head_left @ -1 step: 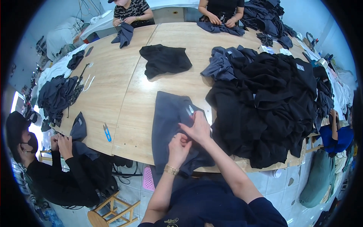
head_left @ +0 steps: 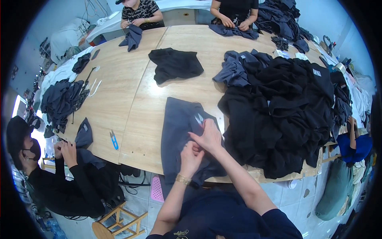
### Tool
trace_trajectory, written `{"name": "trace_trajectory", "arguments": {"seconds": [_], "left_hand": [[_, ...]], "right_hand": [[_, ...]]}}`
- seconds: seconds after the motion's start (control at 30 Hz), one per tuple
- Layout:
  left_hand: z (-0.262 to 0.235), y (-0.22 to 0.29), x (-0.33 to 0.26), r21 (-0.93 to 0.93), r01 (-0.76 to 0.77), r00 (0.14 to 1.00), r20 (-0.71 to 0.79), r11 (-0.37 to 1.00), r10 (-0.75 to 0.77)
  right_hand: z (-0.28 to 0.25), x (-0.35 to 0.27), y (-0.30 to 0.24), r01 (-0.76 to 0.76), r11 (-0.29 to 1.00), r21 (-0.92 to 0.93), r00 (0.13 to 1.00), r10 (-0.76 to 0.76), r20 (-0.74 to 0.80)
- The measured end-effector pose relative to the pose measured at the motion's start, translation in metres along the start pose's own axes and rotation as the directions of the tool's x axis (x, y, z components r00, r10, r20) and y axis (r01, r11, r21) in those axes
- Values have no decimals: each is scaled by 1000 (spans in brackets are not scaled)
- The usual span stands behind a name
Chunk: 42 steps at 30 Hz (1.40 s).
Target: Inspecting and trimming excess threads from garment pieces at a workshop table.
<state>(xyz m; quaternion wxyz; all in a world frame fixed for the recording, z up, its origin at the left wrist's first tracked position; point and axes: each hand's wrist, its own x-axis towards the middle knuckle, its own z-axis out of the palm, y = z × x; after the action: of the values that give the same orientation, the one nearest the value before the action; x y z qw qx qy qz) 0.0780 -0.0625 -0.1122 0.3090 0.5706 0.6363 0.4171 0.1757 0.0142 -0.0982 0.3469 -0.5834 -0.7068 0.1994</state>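
Observation:
A dark grey garment (head_left: pixel 181 127) lies flat on the wooden table (head_left: pixel 131 107) right in front of me, its lower end hanging over the near edge. My left hand (head_left: pixel 191 156), with a gold bracelet on the wrist, pinches the cloth near its middle. Just beyond it, my right hand (head_left: pixel 207 136) grips the same cloth. A small pale piece (head_left: pixel 198 118) shows at my right fingertips; I cannot tell whether it is a label or a tool.
A big heap of black garments (head_left: pixel 286 111) fills the table's right side. A single black garment (head_left: pixel 175 63) lies further off and blue thread snips (head_left: pixel 114 140) lie to my left. Other people (head_left: pixel 59 175) handle clothes at the left and far edges.

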Motion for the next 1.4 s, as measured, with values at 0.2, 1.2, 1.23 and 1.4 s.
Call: {"name": "trace_trajectory", "arguments": {"seconds": [0.2,1.2,1.23,1.4], "left_hand": [[25,-12,-8,-334,243,970,86,911,-227],[-45,13,-42,-423,475,874,126,772,-469],[-44,17,-40,-616,609,778,339,500,-529],[-30,4,-34,-778,598,685,622,-195,-380]], "right_hand": [[15,2,21,-44,986,-159,990,64,124],[-42,-98,25,-100,961,258,987,62,150],[-43,-98,22,-73,959,275,992,41,121],[-57,-101,11,55,958,283,998,-65,26]]}}
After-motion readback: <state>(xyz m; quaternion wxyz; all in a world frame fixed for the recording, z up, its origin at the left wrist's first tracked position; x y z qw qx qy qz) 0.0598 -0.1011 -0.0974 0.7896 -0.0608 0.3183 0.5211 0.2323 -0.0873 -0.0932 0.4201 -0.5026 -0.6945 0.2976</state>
